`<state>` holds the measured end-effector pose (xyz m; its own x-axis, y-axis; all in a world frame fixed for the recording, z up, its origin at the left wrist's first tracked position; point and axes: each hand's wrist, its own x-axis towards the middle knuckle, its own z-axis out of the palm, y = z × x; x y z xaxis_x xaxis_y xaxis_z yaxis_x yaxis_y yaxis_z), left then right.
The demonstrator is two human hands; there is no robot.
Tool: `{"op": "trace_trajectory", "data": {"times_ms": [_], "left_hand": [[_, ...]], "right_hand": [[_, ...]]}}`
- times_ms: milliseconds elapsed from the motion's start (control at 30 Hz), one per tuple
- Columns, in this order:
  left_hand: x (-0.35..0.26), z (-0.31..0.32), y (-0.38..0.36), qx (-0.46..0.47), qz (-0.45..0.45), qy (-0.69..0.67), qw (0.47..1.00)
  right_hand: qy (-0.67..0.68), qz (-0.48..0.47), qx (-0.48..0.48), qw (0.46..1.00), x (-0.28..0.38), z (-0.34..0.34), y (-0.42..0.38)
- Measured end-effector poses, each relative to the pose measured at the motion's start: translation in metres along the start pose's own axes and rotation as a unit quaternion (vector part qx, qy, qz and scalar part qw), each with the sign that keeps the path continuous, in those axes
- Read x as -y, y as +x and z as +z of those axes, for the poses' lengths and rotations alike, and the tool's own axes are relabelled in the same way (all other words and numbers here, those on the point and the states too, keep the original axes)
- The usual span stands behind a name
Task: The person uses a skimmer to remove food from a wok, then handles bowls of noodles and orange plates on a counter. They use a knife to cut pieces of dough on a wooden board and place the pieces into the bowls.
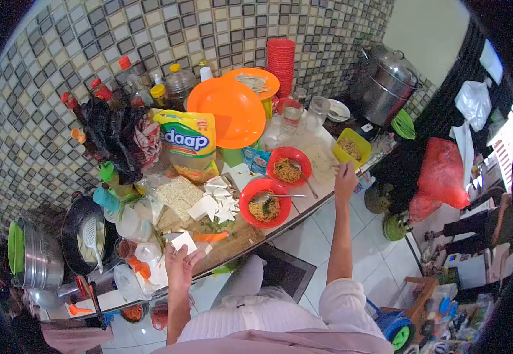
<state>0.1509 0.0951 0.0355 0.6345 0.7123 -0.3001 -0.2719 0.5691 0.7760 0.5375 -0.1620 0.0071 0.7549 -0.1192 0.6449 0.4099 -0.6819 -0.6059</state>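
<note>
My left hand (181,264) is at the table's front edge, its fingers closed on a small white square (183,241). Farther right, my right hand (345,178) reaches out beside a yellow-green bowl (352,147) of pale food, fingers bent together; what they hold, if anything, is too small to tell. Between the hands stand two red bowls of noodles, one nearer (265,203) and one behind (289,165), each with a spoon. White square pieces (218,200) lie in a pile on the wooden board (241,238), near chopped greens and a block of dry noodles (178,196).
A black wok (85,236) with a ladle is at the left. Along the tiled wall stand bottles, a yellow pouch (188,141), an orange plate (227,112), stacked red bowls (281,68) and a steel pot (385,82). Red bags (440,177) hang at the right.
</note>
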Motion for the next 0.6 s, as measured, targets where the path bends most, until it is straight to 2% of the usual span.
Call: {"op": "trace_trajectory", "data": {"times_ms": [133,267,333,367,433,600], "left_hand": [[-0.001,0.021,0.005,0.035,-0.007,0.016,0.999],[0.005,0.016,0.013,0.049,-0.022,-0.006,0.999],[0.005,0.022,0.012,0.033,-0.018,-0.015,0.999],[0.005,0.022,0.014,0.033,-0.015,-0.017,0.999],[0.004,0.021,0.017,0.035,-0.018,0.006,0.999],[0.004,0.029,0.021,0.034,-0.009,-0.005,0.999]], "right_hand": [[0.11,0.026,0.012,0.994,-0.016,0.016,0.006],[0.084,0.075,0.038,0.993,-0.028,0.026,0.008],[0.301,0.199,0.006,0.933,-0.028,0.032,0.005],[0.303,0.196,0.007,0.932,-0.029,0.034,0.003],[0.218,0.18,-0.01,0.959,-0.037,0.04,0.003],[0.224,0.188,-0.004,0.956,-0.065,0.074,0.003]]}}
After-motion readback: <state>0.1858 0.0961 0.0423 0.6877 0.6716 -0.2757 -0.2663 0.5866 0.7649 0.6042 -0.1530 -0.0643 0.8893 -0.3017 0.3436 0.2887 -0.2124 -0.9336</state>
